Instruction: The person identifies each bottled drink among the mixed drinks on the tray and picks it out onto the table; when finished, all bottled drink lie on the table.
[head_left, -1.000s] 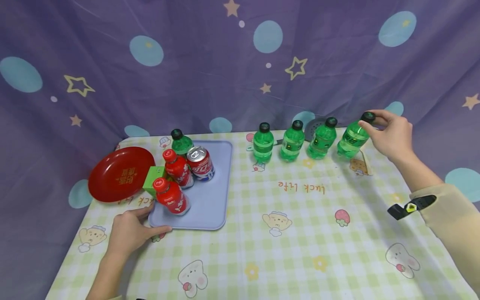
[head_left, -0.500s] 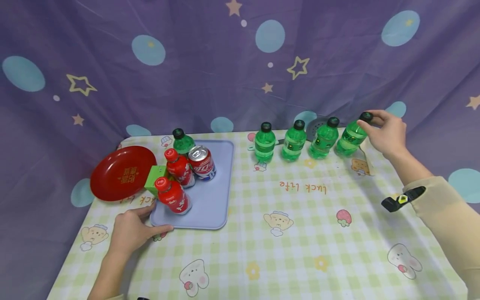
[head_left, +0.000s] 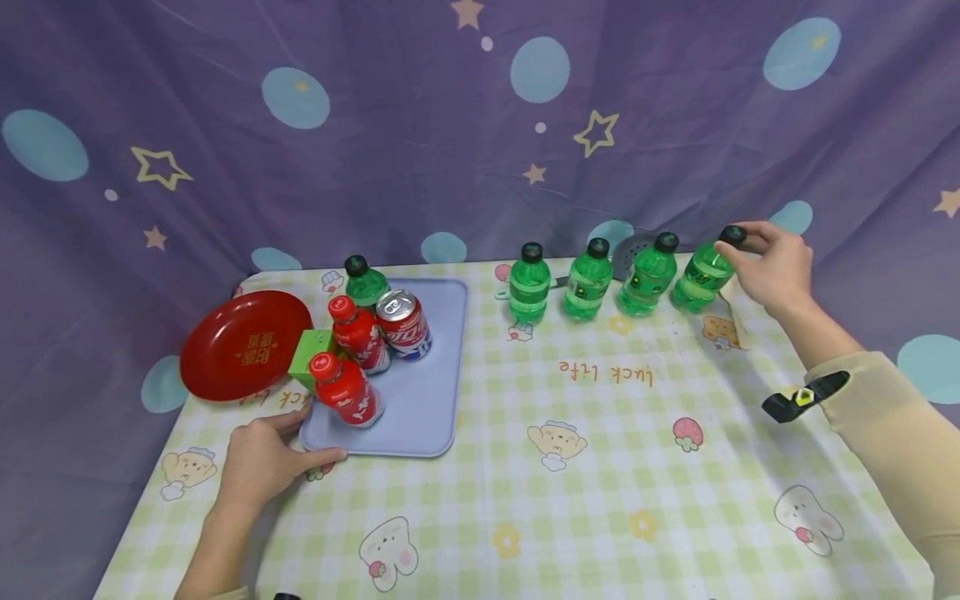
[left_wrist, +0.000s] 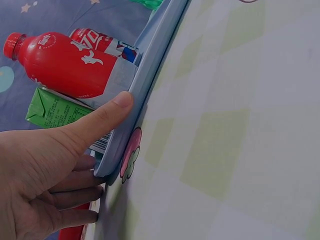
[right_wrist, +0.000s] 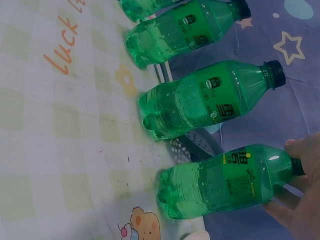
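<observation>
My right hand [head_left: 776, 262] grips the rightmost green soda bottle [head_left: 702, 279] by its neck, just under the black cap. That bottle stands on the table, in line with other green bottles [right_wrist: 200, 102]. At the left, my left hand [head_left: 262, 458] rests at the near-left corner of a pale blue tray [head_left: 420, 417]. In the left wrist view its extended thumb [left_wrist: 107, 115] lies along the tray's rim, the other fingers beside the corner. On the tray stand two red bottles [head_left: 348, 396], a soda can [head_left: 407, 329], a green carton [head_left: 309, 358] and a green bottle [head_left: 367, 287].
A red plate [head_left: 225, 350] lies left of the tray, near the purple curtain [head_left: 412, 150]. A slotted utensil [head_left: 628, 250] lies behind the row of bottles. The checked tablecloth [head_left: 600, 500] stretches across the front.
The head view has shifted slightly. My right forearm has moved a little to the left, the hand still at the same bottle's neck. My left hand stays at the tray corner.
</observation>
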